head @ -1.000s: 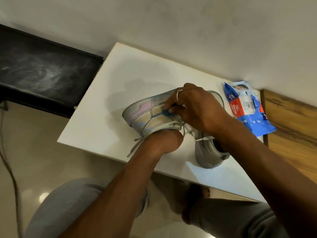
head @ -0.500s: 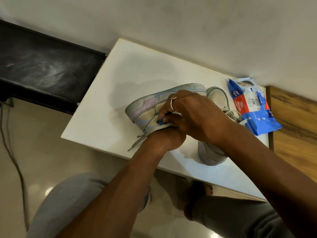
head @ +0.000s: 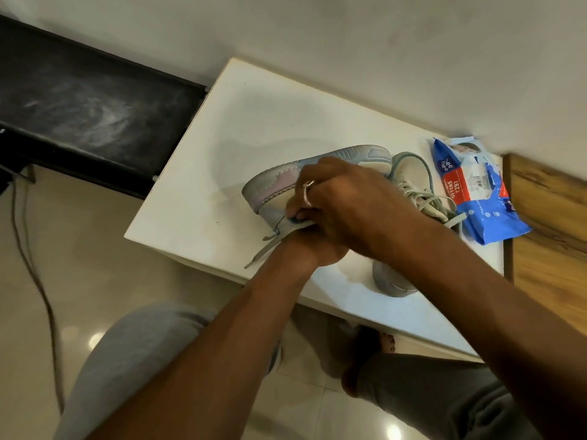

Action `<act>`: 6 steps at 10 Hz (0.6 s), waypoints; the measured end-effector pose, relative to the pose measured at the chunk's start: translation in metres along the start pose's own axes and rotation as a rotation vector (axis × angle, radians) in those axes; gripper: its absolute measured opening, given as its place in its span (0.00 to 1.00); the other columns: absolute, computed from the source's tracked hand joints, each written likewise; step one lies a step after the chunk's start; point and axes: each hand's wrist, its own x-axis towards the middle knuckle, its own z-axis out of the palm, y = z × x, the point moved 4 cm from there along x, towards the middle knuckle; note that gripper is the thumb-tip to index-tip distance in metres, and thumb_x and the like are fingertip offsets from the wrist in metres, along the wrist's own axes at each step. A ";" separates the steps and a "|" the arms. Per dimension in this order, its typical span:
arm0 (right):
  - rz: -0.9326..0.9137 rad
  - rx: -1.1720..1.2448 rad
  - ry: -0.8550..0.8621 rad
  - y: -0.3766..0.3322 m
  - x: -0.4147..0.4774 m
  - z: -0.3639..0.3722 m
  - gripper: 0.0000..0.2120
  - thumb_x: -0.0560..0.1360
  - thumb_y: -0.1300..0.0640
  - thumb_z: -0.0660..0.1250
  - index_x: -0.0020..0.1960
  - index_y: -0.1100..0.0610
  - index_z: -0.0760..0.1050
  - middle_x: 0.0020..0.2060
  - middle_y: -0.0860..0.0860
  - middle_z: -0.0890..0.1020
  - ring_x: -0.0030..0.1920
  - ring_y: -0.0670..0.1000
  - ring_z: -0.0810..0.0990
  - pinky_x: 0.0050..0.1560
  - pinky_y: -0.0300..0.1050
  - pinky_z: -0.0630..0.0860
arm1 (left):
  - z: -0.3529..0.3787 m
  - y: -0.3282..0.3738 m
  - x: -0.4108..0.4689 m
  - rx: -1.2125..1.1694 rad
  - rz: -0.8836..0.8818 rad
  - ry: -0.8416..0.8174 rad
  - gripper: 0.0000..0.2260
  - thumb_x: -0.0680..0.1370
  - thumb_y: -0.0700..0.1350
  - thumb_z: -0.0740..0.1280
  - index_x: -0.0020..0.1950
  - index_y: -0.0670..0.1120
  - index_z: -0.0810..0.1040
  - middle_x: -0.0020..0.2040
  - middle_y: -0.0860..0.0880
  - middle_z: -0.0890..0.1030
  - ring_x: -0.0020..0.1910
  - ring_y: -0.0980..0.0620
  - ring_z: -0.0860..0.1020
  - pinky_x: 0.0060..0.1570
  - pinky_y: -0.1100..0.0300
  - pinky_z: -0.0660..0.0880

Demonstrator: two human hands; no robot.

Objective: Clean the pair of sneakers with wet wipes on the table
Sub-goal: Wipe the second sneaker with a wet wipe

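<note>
Looked down on a white rectangular table (head: 254,131) set against a pale wall. Showed a pastel sneaker of pink, blue and cream panels (head: 273,188) tipped on its side near the middle of the table's front edge, grey ribbed sole turned toward the wall, one end pointing at the front-left corner, a loose grey lace (head: 259,257) trailing past the front edge. Showed the left hand (head: 309,252) at the sneaker's opening, fingers hidden, so its grip could not be told. Showed the right hand (head: 346,201), a silver ring (head: 306,192) on one finger, lying across the sneaker's side, fingers curled, tips pinching a small blue scrap (head: 293,220) against the shoe; too small to say what it was. Showed the matching second sneaker (head: 411,176) standing on the table just behind the right forearm, toward the right end, reaching to the front edge. Showed a blue, red and white plastic packet of wet wipes (head: 476,198) lying flat at the far-right corner, just beside that second sneaker, its near end lapping over the table's right edge onto a brown wooden surface (head: 546,236).
</note>
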 end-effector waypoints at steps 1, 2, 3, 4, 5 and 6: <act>-0.061 0.009 -0.009 -0.020 0.007 0.007 0.08 0.74 0.60 0.70 0.51 0.53 0.84 0.46 0.50 0.81 0.47 0.51 0.77 0.38 0.47 0.75 | -0.006 0.003 -0.018 0.617 0.308 -0.120 0.29 0.76 0.46 0.69 0.59 0.23 0.61 0.51 0.36 0.74 0.53 0.46 0.75 0.47 0.64 0.73; -0.016 0.017 -0.032 -0.004 0.007 -0.005 0.08 0.75 0.57 0.69 0.53 0.52 0.83 0.49 0.50 0.81 0.51 0.51 0.77 0.43 0.53 0.79 | -0.007 0.005 -0.018 0.447 0.347 -0.146 0.17 0.83 0.40 0.53 0.71 0.37 0.62 0.68 0.38 0.69 0.69 0.46 0.68 0.59 0.66 0.70; 0.024 0.049 -0.032 0.011 0.002 -0.013 0.10 0.74 0.57 0.70 0.54 0.50 0.84 0.50 0.50 0.82 0.52 0.52 0.77 0.44 0.55 0.79 | 0.006 -0.001 -0.002 0.614 0.362 0.020 0.24 0.83 0.54 0.43 0.69 0.45 0.70 0.64 0.46 0.76 0.66 0.52 0.72 0.49 0.72 0.71; -0.032 0.017 -0.040 -0.011 0.007 -0.001 0.09 0.74 0.59 0.70 0.53 0.52 0.84 0.49 0.50 0.82 0.51 0.52 0.78 0.42 0.53 0.79 | -0.026 -0.005 -0.015 -0.141 0.097 0.166 0.34 0.75 0.70 0.47 0.66 0.51 0.76 0.63 0.54 0.78 0.68 0.62 0.69 0.50 0.82 0.62; -0.076 -0.002 -0.058 -0.023 0.014 0.007 0.07 0.73 0.60 0.70 0.49 0.52 0.84 0.46 0.49 0.82 0.47 0.52 0.78 0.37 0.47 0.75 | -0.007 0.019 -0.007 0.422 0.125 0.107 0.19 0.81 0.41 0.61 0.68 0.32 0.64 0.68 0.40 0.69 0.68 0.44 0.69 0.49 0.72 0.69; -0.013 0.014 -0.061 -0.003 0.012 -0.007 0.07 0.74 0.58 0.71 0.50 0.51 0.84 0.49 0.48 0.82 0.50 0.51 0.77 0.40 0.50 0.78 | -0.007 0.008 -0.005 0.083 0.150 -0.071 0.13 0.83 0.40 0.54 0.63 0.32 0.65 0.63 0.38 0.71 0.63 0.42 0.71 0.65 0.53 0.68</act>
